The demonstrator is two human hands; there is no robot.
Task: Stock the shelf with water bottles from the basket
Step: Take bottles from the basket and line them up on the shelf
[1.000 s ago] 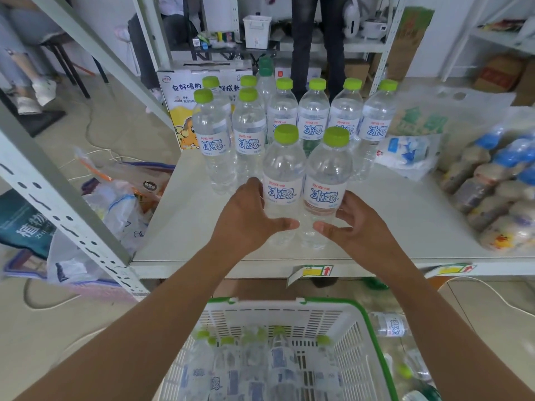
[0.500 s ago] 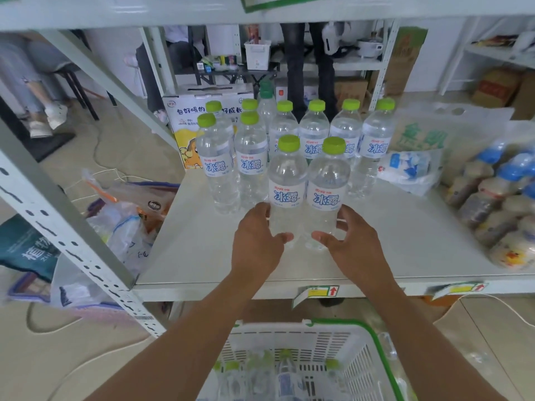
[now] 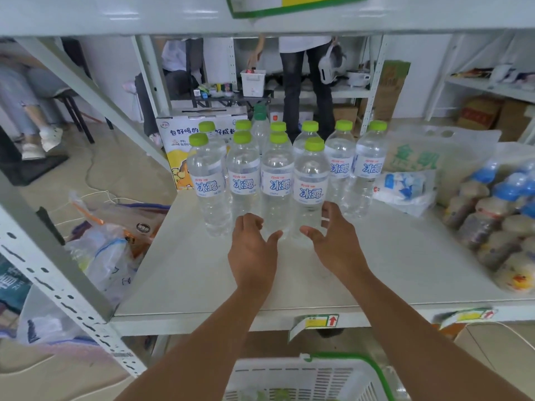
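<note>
Water bottles point(image 3: 311, 192) upright on shelf point(image 3: 188, 270), caps up; left hand point(image 3: 252, 256), right hand point(image 3: 335, 250) fingers point(image 3: 328, 211) apart.

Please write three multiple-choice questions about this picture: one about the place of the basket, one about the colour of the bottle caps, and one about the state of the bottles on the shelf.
1. Where is the basket?
A) on the shelf, beside the bottles
B) on the upper board
C) below the shelf's front edge, near the person

2. What colour are the caps of the front water bottles?
A) light green
B) red
C) black

3. How do these water bottles stand?
A) lying on their sides
B) upright, capped
C) upright, uncapped

Answers:
1 C: its white wall and green rim show under the shelf's edge.
2 A: every front cap is light green.
3 B: all stand on their bases with caps on.
</note>
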